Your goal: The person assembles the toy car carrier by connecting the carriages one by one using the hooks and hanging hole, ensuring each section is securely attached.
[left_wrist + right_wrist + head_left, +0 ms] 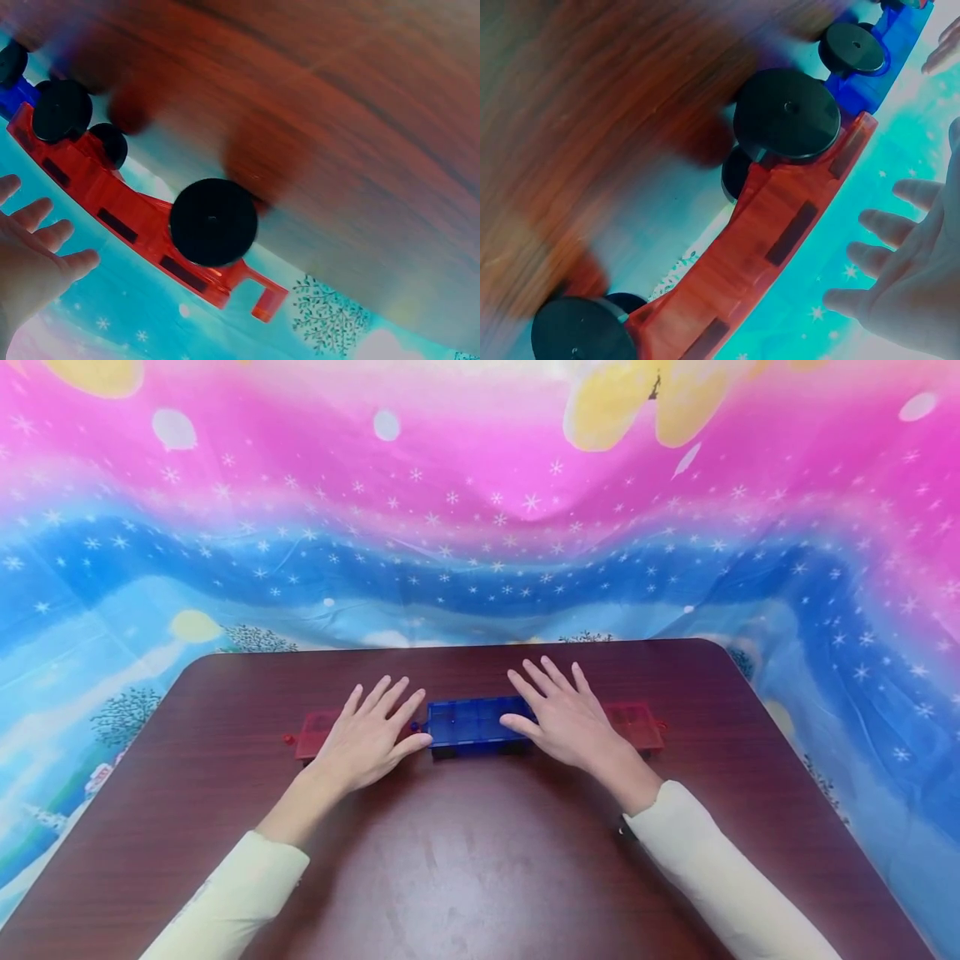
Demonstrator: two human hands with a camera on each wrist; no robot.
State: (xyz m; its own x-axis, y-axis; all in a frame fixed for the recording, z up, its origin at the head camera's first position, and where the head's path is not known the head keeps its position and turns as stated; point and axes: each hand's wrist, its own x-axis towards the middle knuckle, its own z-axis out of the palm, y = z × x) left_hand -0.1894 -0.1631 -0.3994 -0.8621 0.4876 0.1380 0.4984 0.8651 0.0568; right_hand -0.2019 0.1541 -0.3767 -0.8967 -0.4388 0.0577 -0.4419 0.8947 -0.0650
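Hands [366, 740] above wagons [468, 723] (blue between reds).

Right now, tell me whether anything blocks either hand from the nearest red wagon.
Nothing visible does: only open space shows between the left hand and left red wagon, and between the right hand and right red wagon.

Looking like staged tabletop corner; home or studio, can't tell. Snowflake-print cloth [480, 539] hanging behind and along both sides, wood-grain table [465, 852] standing in front.
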